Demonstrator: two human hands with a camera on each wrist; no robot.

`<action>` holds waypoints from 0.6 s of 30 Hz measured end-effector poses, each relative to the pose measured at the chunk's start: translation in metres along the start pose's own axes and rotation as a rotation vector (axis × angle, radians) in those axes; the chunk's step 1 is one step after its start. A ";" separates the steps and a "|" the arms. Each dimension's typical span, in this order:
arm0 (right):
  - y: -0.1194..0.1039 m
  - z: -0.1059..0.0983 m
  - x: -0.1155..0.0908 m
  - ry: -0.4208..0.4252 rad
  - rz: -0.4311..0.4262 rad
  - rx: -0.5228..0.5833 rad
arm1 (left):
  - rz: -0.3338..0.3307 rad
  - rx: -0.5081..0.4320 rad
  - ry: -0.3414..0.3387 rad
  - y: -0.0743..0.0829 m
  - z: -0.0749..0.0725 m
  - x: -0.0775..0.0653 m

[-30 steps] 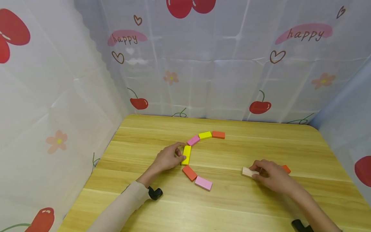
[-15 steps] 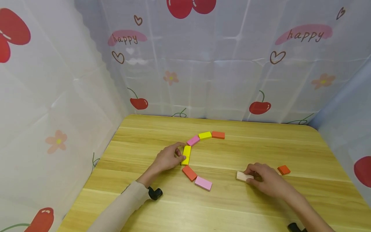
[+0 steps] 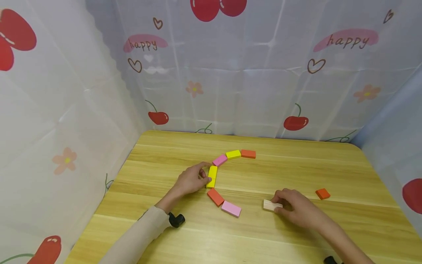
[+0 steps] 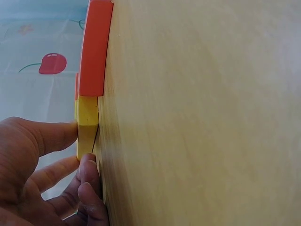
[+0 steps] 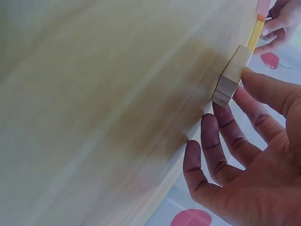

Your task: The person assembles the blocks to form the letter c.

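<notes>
Flat coloured wooden blocks lie end to end in a curve on the wooden table. My left hand (image 3: 192,179) pinches the yellow block (image 3: 212,176) at the curve's left side, thumb and finger at its edges. Below it lie a red block (image 3: 215,197) and a pink block (image 3: 231,208); above it run another pink block (image 3: 219,160), a second yellow block (image 3: 233,154) and an orange-red block (image 3: 248,153). To the right, my right hand (image 3: 296,208) holds a plain wood block (image 3: 271,205) between thumb and fingers, low at the tabletop and apart from the curve.
A single orange block (image 3: 322,193) lies right of my right hand. The table (image 3: 329,161) meets a patterned curtain (image 3: 230,95) at its back edge, and more curtain hangs at both sides.
My right hand has slid the plain wood block left and slightly nearer, toward the pink block. The orange block behind that hand has come fully into view. The left hand stays put.
</notes>
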State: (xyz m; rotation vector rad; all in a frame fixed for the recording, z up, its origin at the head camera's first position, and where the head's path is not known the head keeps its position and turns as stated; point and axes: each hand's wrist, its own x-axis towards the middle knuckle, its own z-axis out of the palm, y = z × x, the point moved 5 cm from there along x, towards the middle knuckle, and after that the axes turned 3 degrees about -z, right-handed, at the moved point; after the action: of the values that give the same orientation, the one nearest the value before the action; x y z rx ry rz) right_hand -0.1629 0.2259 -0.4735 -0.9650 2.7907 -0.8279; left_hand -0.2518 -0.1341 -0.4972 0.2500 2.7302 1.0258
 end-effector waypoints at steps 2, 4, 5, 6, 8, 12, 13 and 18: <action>-0.002 0.001 0.000 -0.007 0.011 -0.011 | -0.001 -0.003 -0.002 0.000 0.000 0.000; -0.005 0.002 0.000 -0.011 0.021 -0.021 | -0.002 -0.006 -0.004 0.000 0.001 0.000; -0.007 0.002 0.001 -0.013 0.021 -0.024 | -0.002 -0.007 -0.004 0.000 0.001 0.000; -0.008 0.003 0.001 -0.015 0.023 -0.031 | -0.001 -0.005 -0.002 0.000 0.001 0.000; -0.012 0.004 0.002 -0.016 0.028 -0.047 | 0.005 0.002 0.001 -0.001 0.001 0.001; -0.019 0.008 0.002 -0.023 0.030 -0.074 | 0.018 0.018 0.010 -0.002 0.002 0.002; -0.020 0.009 0.003 -0.026 0.029 -0.073 | 0.019 0.017 0.010 -0.002 0.002 0.002; -0.025 0.014 0.005 -0.046 0.031 -0.068 | 0.023 0.013 0.010 -0.003 0.002 0.003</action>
State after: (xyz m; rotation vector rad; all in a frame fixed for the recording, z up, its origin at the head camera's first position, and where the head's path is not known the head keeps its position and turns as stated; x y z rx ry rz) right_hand -0.1502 0.1997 -0.4715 -0.9362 2.8035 -0.7021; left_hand -0.2541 -0.1341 -0.5009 0.2797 2.7497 1.0178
